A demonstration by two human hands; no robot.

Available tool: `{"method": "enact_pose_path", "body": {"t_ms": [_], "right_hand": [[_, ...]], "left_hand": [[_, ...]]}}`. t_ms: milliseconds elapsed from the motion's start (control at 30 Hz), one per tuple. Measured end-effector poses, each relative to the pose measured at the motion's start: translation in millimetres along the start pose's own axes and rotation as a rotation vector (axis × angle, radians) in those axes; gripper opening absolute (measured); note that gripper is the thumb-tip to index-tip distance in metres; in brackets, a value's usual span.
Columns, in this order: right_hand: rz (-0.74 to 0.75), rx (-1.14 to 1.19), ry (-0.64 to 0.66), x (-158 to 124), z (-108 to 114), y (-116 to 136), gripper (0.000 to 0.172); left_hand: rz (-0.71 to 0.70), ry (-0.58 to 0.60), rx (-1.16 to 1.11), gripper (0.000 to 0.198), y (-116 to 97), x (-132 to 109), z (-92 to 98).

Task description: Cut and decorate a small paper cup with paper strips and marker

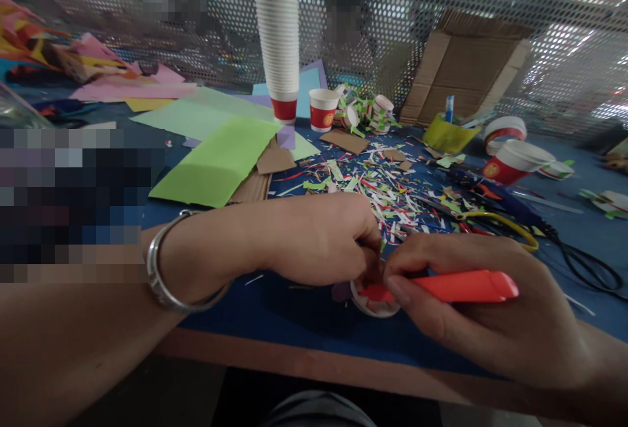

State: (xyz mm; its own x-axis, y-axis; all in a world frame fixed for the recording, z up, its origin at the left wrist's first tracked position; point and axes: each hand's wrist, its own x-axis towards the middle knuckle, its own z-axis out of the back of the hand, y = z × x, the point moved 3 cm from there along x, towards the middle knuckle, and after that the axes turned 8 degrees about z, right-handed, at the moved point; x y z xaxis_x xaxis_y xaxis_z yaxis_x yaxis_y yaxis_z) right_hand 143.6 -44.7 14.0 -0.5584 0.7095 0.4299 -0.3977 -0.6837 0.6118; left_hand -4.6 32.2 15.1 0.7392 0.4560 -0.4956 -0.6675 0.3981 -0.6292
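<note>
Near the front edge of the blue table lies a small white round piece [377, 309] with red marks inside. My right hand [481, 309] is closed around a red-orange marker [466, 286], whose front end reaches over the round piece. From the left, my left hand [333, 237] reaches across with its fingers curled down at the rim of the same piece. Its fingertips are partly hidden, so what they grip is hard to make out. A small purple bit [340, 292] shows beside the piece, under my left hand.
Paper scraps [387, 198] litter the table beyond my hands. Behind them stand stacked cups [279, 54] and a single cup [322, 110]. Green paper [216, 162] lies left; a glue gun [495, 195] with a black cord and a tipped cup [513, 160] are right.
</note>
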Motion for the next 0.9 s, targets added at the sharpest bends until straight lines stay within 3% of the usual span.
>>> {"method": "enact_pose_path", "body": {"t_ms": [533,900], "right_hand": [[0.041,-0.098,-0.055,1.7,-2.7,-1.4,0.010],[0.042,-0.099,-0.056,-0.5,-1.8,1.7,0.014]], "left_hand": [[0.028,0.060,-0.054,0.027,-7.0,-5.9,1.4],[-0.009,0.017,-0.030,0.022,-2.0,-1.1,0.3]]}}
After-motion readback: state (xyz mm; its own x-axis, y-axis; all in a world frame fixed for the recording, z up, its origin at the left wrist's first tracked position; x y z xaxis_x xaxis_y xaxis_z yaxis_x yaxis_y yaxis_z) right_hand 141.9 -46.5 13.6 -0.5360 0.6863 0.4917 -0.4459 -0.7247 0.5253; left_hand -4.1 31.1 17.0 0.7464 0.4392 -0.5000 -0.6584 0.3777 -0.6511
